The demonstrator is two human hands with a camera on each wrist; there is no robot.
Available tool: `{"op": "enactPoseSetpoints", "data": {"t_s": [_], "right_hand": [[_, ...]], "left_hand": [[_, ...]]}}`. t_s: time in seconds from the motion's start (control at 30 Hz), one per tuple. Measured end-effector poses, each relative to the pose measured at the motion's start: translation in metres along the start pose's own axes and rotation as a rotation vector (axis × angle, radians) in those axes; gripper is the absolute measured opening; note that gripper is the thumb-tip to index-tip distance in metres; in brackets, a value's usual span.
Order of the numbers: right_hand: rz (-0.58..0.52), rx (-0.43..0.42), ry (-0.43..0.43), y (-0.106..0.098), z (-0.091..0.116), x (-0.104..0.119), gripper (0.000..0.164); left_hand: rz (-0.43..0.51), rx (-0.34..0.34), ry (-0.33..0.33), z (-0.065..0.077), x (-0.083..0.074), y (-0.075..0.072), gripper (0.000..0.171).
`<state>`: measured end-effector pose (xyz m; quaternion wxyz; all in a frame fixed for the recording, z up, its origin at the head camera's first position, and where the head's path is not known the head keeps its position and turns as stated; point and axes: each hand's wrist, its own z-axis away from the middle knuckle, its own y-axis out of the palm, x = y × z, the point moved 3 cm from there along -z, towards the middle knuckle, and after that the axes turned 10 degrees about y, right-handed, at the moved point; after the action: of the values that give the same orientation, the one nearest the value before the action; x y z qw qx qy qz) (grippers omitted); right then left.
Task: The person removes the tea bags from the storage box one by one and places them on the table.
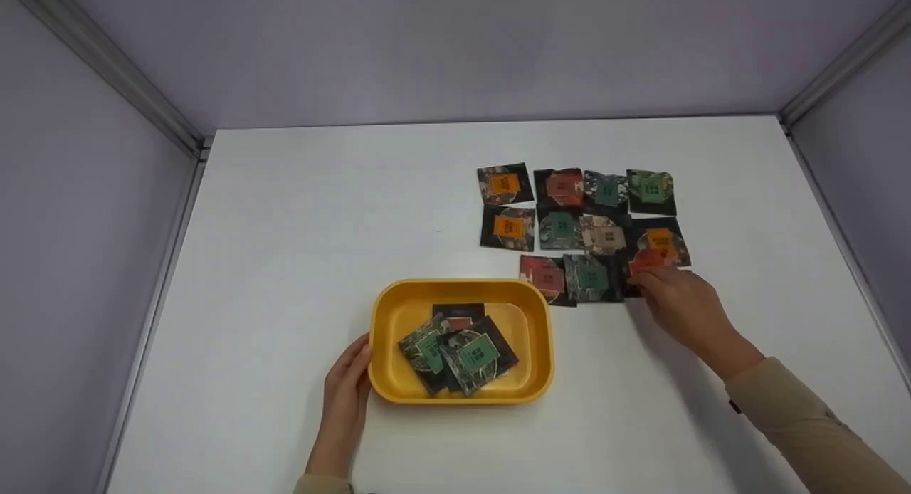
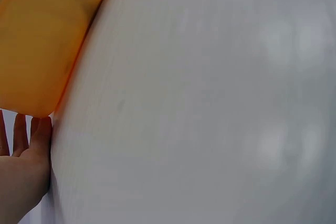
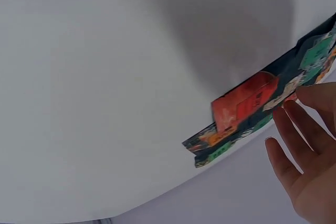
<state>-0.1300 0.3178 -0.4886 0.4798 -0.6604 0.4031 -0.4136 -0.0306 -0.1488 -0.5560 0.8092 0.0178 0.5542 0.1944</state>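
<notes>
A yellow plastic tray point(image 1: 460, 396) stands on the white table with several dark square packets inside, a green-labelled packet point(image 1: 478, 353) on top. My left hand point(image 1: 345, 384) rests against its left end, the fingers nearly straight, fingertips touching the wall of the yellow tray point(image 2: 44, 51). To the right, my right hand point(image 1: 680, 302) reaches over the nearest row of packets, fingertips at a red-labelled packet point(image 1: 648, 260). In the right wrist view, the red packet point(image 3: 244, 103) lies beside the fingers, which are extended and slightly spread.
Several more packets lie in rows beyond the tray, among them an orange-labelled packet point(image 1: 504, 184), a teal-labelled packet point(image 1: 561, 226) and a beige-labelled packet point(image 1: 606, 236). Pale walls bound the white table point(image 1: 285, 230) at the back and both sides.
</notes>
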Motion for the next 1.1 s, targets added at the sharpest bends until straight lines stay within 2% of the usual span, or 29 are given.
{"op": "enactPoseSetpoints", "data": {"t_s": [0.13,0.37,0.47,0.63,0.83,1.1], "right_hand": [[-0.004,0.001,-0.040,-0.002,-0.004,0.019,0.027],[-0.036,0.060,-0.078,-0.010,-0.012,0.055,0.030],[-0.041,0.048,-0.119,-0.015,-0.017,0.071,0.032],[-0.013,0.024,-0.230,-0.022,-0.024,0.098,0.032],[-0.002,0.028,-0.392,-0.020,-0.029,0.129,0.028],[0.043,0.091,-0.595,-0.012,-0.028,0.167,0.032]], "left_hand": [[-0.003,0.005,0.001,-0.001,0.000,0.000,0.064],[0.003,0.004,0.004,0.001,-0.001,0.000,0.063],[0.013,0.015,0.017,0.002,-0.001,0.000,0.062],[0.017,0.015,0.028,0.001,0.000,0.000,0.062],[0.022,0.012,0.034,0.001,0.001,0.000,0.060],[0.029,0.026,0.041,0.002,0.001,0.000,0.062]]}}
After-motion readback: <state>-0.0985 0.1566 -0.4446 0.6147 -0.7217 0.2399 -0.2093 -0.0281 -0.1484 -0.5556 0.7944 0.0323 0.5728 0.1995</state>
